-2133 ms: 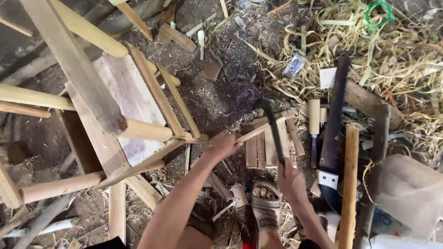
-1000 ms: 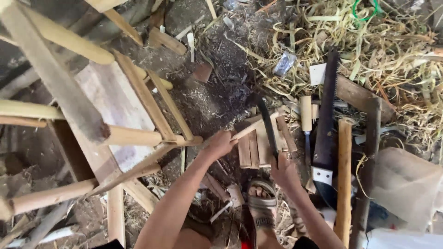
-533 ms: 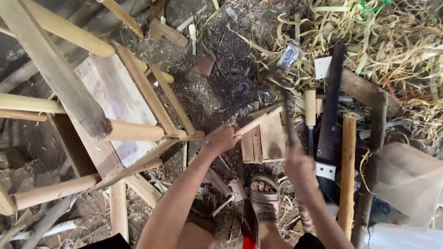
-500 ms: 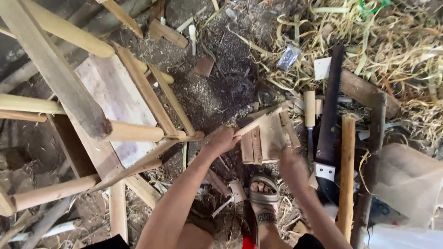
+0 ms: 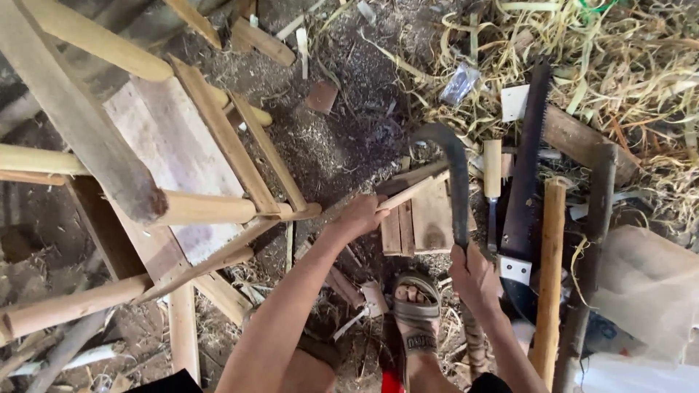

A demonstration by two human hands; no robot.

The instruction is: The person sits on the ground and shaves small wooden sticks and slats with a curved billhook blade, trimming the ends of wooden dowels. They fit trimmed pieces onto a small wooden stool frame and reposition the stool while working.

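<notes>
Dull dark metal blade, pale raw-wood stick, rough wooden block, smooth wooden chair frame, dry straw.

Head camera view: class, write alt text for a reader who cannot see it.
A person's right hand grips a dark curved blade above a wooden block, while the left hand steadies a thin stick on it. A handsaw lies alongside.

We see a dirt floor strewn with sawdust and pale shavings. On it lie a handsaw, a chisel, a round wooden pole, a small chopping block and wood offcuts.
</notes>
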